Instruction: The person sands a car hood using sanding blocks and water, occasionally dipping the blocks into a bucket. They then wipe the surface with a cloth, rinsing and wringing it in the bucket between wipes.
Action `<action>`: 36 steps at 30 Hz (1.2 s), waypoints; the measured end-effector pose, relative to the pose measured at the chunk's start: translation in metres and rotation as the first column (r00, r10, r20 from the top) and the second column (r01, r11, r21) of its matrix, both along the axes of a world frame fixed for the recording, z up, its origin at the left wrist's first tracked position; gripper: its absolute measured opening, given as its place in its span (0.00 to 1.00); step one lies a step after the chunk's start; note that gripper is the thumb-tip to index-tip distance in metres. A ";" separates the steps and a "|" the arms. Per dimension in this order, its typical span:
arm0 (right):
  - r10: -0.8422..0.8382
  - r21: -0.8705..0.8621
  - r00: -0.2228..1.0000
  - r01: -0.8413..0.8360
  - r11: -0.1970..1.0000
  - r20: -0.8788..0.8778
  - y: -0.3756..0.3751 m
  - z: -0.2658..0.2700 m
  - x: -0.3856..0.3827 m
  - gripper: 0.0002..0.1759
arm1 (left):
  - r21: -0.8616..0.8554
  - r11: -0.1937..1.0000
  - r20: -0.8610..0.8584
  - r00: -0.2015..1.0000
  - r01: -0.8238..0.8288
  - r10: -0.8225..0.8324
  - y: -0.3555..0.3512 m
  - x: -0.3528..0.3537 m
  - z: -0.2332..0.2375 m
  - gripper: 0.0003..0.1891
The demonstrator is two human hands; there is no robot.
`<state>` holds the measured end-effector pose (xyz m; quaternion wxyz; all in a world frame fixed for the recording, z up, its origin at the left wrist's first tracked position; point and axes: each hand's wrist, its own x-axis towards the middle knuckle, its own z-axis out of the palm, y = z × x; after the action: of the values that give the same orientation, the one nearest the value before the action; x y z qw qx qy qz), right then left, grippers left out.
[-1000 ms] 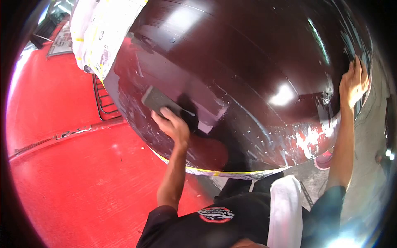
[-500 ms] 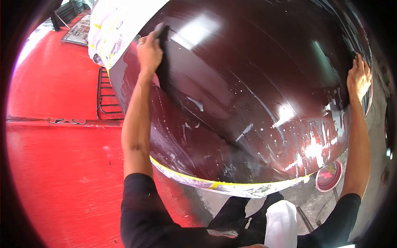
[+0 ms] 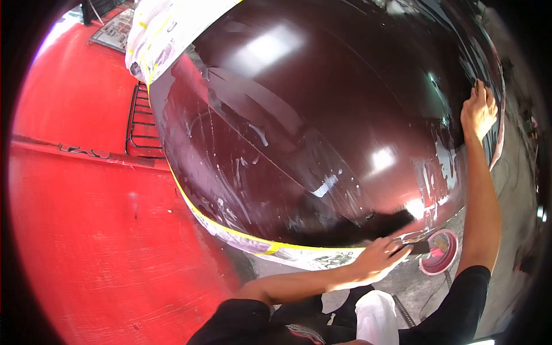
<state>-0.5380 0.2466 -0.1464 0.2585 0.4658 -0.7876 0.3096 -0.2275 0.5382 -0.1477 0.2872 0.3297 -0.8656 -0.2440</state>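
A person is leaning over a wet, glossy maroon car panel [image 3: 322, 115], apparently in the middle of rubbing it down. The left hand [image 3: 380, 257] is reaching across to the panel's near lower edge, its grip closed around a dark sanding block [image 3: 418, 248] beside the yellow masking tape [image 3: 261, 246]. The right hand [image 3: 477, 112], arm outstretched, is lying open and holding nothing on the panel's right edge. Another stroke would probably need the block kept flat on the curve
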 end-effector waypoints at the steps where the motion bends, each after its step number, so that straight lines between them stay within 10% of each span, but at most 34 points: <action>1: -0.033 0.021 0.999 0.033 0.999 0.012 0.000 0.002 0.003 0.20 | 0.159 0.986 -0.055 0.998 0.042 -0.034 -0.006 0.018 0.012 0.20; 2: -0.024 0.023 1.000 0.024 0.999 0.002 0.000 0.001 0.001 0.20 | 0.313 0.945 -0.120 0.991 0.096 -0.061 -0.015 0.039 0.025 0.18; 4: -0.017 0.004 1.000 0.017 1.000 0.014 -0.003 -0.002 -0.002 0.20 | -0.007 0.970 -0.227 0.945 -0.242 0.235 -0.062 0.097 0.054 0.13; 7: -0.007 0.017 0.999 0.008 1.000 -0.042 -0.004 0.002 -0.005 0.19 | -0.513 0.486 -0.238 0.662 -0.707 0.711 -0.169 0.203 0.103 0.14; 10: 0.000 0.029 0.993 0.003 1.000 -0.119 -0.007 -0.003 -0.016 0.20 | -0.696 0.223 -0.227 0.505 -0.682 0.833 -0.277 0.334 0.121 0.17; 21: -0.018 0.108 0.991 0.033 0.994 -0.129 -0.015 -0.013 -0.041 0.21 | -0.583 0.531 0.071 0.612 -0.615 0.788 -0.362 0.392 0.134 0.16; 30: 0.014 0.087 0.985 0.001 0.996 -0.173 -0.016 -0.014 -0.038 0.20 | -0.564 0.778 0.242 0.846 -0.277 0.476 -0.124 0.154 0.072 0.15; 36: 0.024 0.043 0.993 -0.019 0.999 -0.117 -0.020 -0.012 -0.033 0.20 | -0.147 0.946 0.014 0.956 -0.288 0.293 0.034 -0.009 -0.043 0.34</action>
<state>-0.5707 0.2266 -0.1587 0.2913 0.4970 -0.7723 0.2677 -0.2364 0.5718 -0.1903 0.3277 0.4361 -0.8279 -0.1303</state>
